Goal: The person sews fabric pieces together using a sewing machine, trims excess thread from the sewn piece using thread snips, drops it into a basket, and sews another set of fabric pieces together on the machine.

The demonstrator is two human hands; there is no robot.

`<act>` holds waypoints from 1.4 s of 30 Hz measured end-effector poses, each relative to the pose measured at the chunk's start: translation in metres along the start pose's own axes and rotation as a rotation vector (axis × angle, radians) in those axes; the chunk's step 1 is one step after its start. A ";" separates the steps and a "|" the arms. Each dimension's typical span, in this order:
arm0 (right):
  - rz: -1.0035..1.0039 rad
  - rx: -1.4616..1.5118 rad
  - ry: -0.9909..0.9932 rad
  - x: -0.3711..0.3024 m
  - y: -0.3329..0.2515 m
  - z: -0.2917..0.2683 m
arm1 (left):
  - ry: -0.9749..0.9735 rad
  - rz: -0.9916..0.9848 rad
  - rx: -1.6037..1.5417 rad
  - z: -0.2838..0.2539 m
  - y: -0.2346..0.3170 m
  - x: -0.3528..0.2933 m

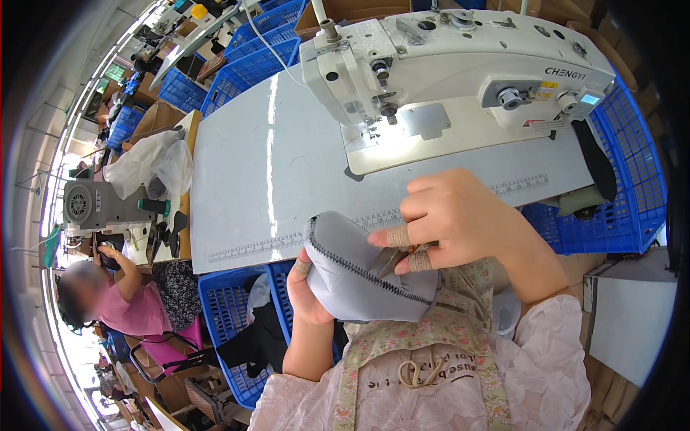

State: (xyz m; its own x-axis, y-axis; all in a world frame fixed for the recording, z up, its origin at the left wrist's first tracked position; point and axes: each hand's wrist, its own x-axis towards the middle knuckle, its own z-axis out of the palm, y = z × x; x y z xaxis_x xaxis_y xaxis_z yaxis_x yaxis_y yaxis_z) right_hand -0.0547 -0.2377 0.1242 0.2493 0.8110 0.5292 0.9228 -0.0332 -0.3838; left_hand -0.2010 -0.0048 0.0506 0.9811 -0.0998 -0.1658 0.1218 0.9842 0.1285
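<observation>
My left hand [309, 291] grips the left side of a light grey, cup-shaped fabric piece [359, 296], its thumb wrapped in tan tape. A black zigzag seam runs diagonally across the piece, which is held tilted above my lap at the table's front edge. My right hand [453, 215] is closed around small dark metal thread snips [388, 260], with tape on two of its fingers. The blades point down at the fabric near the seam; whether they touch a thread is too small to tell.
A white industrial sewing machine [460, 79] stands on the grey table [244, 165], its needle area lit. A ruler strip [316, 235] lines the near edge. Blue crates [230, 302] sit below and beside the table; one holds dark cloth. Another person [136, 305] sits at far left.
</observation>
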 end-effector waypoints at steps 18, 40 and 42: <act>-0.023 0.464 0.089 -0.010 0.013 0.031 | 0.007 -0.038 0.036 0.000 -0.003 -0.004; 0.012 0.297 0.104 -0.010 0.006 0.018 | 0.004 -0.002 0.035 0.001 -0.005 -0.003; 0.012 0.287 0.098 -0.009 0.005 0.016 | 0.005 -0.003 0.032 0.001 -0.005 -0.002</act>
State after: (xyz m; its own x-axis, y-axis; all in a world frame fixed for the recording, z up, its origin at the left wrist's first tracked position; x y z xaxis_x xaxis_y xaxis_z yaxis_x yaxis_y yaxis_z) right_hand -0.0569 -0.2359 0.1049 0.2991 0.7511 0.5885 0.8025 0.1357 -0.5811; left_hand -0.2035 -0.0102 0.0515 0.9799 -0.1014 -0.1715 0.1293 0.9787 0.1597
